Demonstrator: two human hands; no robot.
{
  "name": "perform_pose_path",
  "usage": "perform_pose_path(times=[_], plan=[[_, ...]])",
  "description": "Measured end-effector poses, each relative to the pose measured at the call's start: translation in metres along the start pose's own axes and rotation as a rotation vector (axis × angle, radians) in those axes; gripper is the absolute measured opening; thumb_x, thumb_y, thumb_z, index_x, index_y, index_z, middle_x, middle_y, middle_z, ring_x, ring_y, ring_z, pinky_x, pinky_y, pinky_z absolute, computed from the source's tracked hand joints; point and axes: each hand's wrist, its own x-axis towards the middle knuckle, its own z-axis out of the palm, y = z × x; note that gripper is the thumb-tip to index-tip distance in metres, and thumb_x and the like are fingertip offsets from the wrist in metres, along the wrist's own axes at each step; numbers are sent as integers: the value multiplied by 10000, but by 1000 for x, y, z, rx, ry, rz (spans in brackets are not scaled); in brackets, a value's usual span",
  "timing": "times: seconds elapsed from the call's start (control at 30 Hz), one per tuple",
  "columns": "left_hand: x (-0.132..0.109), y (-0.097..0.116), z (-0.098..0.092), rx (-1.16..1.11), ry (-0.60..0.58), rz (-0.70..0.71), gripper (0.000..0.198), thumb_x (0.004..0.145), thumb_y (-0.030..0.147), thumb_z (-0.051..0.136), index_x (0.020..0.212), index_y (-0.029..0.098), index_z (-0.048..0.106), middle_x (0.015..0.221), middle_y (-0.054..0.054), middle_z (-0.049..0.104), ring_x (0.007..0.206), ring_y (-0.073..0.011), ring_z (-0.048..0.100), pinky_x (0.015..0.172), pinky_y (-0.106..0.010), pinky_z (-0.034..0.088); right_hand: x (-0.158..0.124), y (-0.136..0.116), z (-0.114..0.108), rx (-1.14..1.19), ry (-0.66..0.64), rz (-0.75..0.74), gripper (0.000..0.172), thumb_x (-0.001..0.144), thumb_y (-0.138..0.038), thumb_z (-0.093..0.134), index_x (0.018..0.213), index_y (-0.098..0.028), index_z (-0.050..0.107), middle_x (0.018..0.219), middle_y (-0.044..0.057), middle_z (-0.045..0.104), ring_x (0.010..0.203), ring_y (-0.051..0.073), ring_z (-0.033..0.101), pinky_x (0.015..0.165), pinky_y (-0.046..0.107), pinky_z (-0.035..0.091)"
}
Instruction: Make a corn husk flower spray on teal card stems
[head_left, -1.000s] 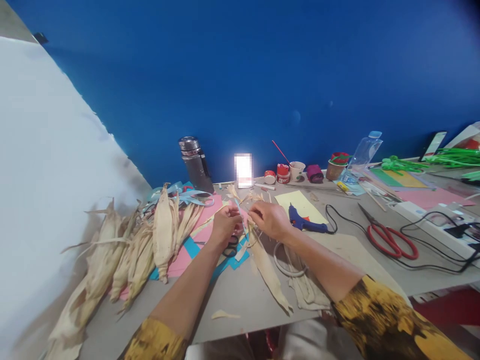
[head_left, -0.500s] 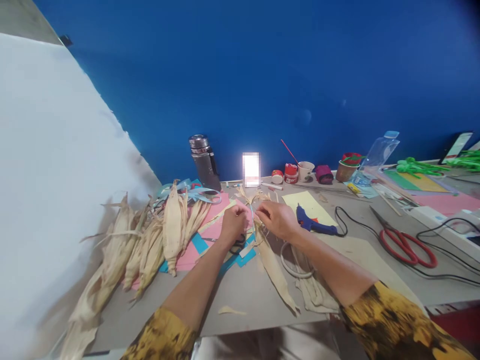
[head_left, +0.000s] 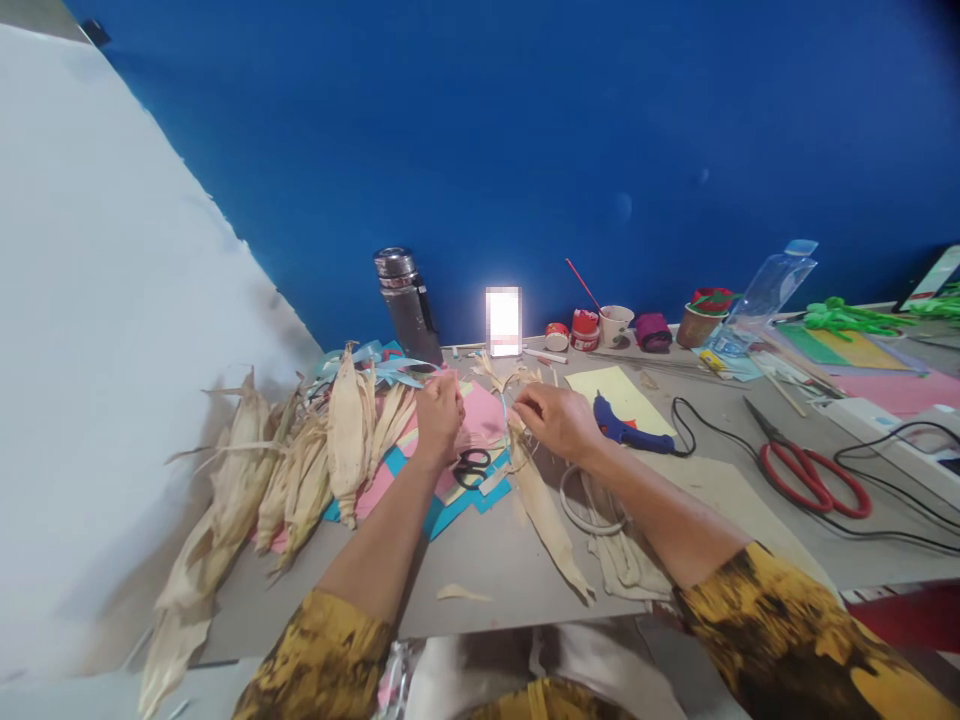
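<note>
My left hand [head_left: 441, 415] is closed in a fist over the pink paper, left of the corn husk piece. Whatever its fingers hold, if anything, is hidden. My right hand [head_left: 561, 418] is pinched at the upper part of a long dry corn husk [head_left: 546, 520], where a thin light-blue strip [head_left: 505, 408] runs. The husk's frayed top [head_left: 499, 374] sticks out beyond my fingers, and its tail points toward the table's front edge. Small black-handled scissors [head_left: 472, 468] lie between my forearms on blue and yellow paper strips.
Corn husks [head_left: 349, 435] are heaped at left before a thermos [head_left: 407, 305]. A blue glue gun [head_left: 634, 430], its cord and red-handled scissors [head_left: 814, 475] lie right. A ring [head_left: 592, 515] lies by my right forearm. A bright phone-like screen [head_left: 503, 322], paint jars [head_left: 584, 330] and a paper cup [head_left: 615, 327] stand behind.
My left hand has drawn left, away from the husk and my right hand, uncovering the black-handled scissors. My right hand stays at the husk. The view has shifted slightly.
</note>
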Motion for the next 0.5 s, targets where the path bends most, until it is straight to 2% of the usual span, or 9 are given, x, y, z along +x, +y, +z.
perform_pose_path(times=[0.07, 0.1, 0.17, 0.3, 0.4, 0.5], plan=[[4, 5, -9, -31, 42, -10, 121, 774, 290, 478, 698, 196, 493, 537, 51, 475, 418, -80, 424, 422, -192, 339, 0, 0, -1, 3, 4, 8, 133, 871, -284, 551, 793, -217, 634, 753, 11, 680, 663, 149, 563, 593, 248, 291], [6, 8, -14, -18, 22, -27, 74, 739, 257, 506, 756, 190, 530, 583, 41, 521, 447, -86, 465, 436, -194, 363, 0, 0, -1, 6, 6, 13, 133, 868, -280, 549, 788, -216, 633, 747, 10, 677, 659, 149, 560, 591, 249, 289], [9, 16, -26, 88, -90, -51, 114, 697, 240, 546, 792, 181, 565, 642, 18, 577, 527, -111, 544, 472, -207, 410, 1, 1, -3, 10, 2, 34, 137, 862, -277, 549, 770, -215, 630, 726, 8, 667, 649, 150, 555, 590, 251, 287], [12, 28, -54, 455, -356, 25, 139, 731, 295, 547, 663, 175, 562, 660, -23, 631, 626, -156, 601, 550, -246, 439, 3, 2, -5, 25, -35, 81, 147, 853, -278, 550, 750, -214, 632, 702, 7, 660, 645, 152, 561, 584, 250, 291], [16, 24, -72, 704, -402, 100, 172, 753, 286, 507, 653, 177, 595, 662, -25, 650, 612, -160, 580, 572, -265, 412, 4, 4, -7, 39, -34, 106, 153, 855, -288, 544, 762, -216, 642, 706, 10, 668, 648, 156, 573, 583, 250, 300], [24, 9, -84, 883, -388, 144, 225, 784, 250, 437, 677, 180, 622, 670, -29, 654, 644, -173, 579, 605, -280, 399, 4, 6, -7, 44, -26, 111, 157, 859, -300, 540, 771, -221, 643, 700, 7, 666, 637, 155, 570, 580, 249, 303]])
